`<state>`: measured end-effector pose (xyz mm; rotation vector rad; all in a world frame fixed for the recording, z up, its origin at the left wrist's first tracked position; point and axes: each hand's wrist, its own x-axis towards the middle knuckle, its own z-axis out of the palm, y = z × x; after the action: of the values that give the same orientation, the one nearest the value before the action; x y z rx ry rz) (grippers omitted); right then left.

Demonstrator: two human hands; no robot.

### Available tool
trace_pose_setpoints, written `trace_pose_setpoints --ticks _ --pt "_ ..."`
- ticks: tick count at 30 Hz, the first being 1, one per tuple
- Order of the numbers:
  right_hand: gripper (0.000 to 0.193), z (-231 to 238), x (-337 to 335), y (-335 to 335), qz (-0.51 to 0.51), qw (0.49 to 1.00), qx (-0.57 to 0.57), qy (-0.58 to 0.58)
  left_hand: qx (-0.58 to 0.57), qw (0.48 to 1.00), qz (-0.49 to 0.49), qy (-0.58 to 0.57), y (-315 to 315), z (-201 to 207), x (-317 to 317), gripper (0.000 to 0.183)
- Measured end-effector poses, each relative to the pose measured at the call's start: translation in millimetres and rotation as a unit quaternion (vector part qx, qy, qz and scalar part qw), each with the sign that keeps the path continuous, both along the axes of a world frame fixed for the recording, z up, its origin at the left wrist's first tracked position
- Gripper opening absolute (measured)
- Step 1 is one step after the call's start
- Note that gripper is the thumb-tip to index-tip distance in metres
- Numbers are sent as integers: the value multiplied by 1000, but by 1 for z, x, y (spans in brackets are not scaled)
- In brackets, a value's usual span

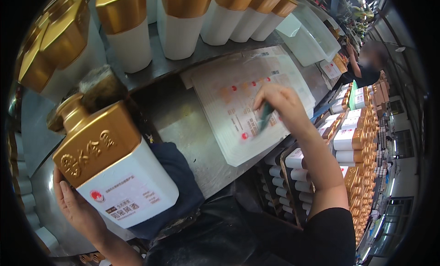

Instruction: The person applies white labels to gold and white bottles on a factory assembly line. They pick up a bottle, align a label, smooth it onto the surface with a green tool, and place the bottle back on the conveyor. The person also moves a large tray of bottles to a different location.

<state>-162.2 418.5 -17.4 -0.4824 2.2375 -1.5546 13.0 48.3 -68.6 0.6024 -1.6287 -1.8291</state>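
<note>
The metal worktop (181,122) is offering passage between the gold-and-white bottle (120,167) at near left and the printed sheets (224,138) at right. Gold-shouldered bottles (180,37) are walling off the far side, a translucent tub (318,44) is blocking far right, and the right hand (282,102) is obstructing the sheets.
</note>
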Motion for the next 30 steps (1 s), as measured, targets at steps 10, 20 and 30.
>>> trace_pose_setpoints --ticks 10,20,30 --pt "27 -50 -71 43 69 900 336 270 -23 1000 9 -14 7 18 -13 42" --pt "28 -43 -84 121 -174 904 335 200 -61 998 22 -20 19 38 -28 41" --pt "29 -56 -58 119 -78 901 381 191 -427 902 37 -53 20 57 -22 39"
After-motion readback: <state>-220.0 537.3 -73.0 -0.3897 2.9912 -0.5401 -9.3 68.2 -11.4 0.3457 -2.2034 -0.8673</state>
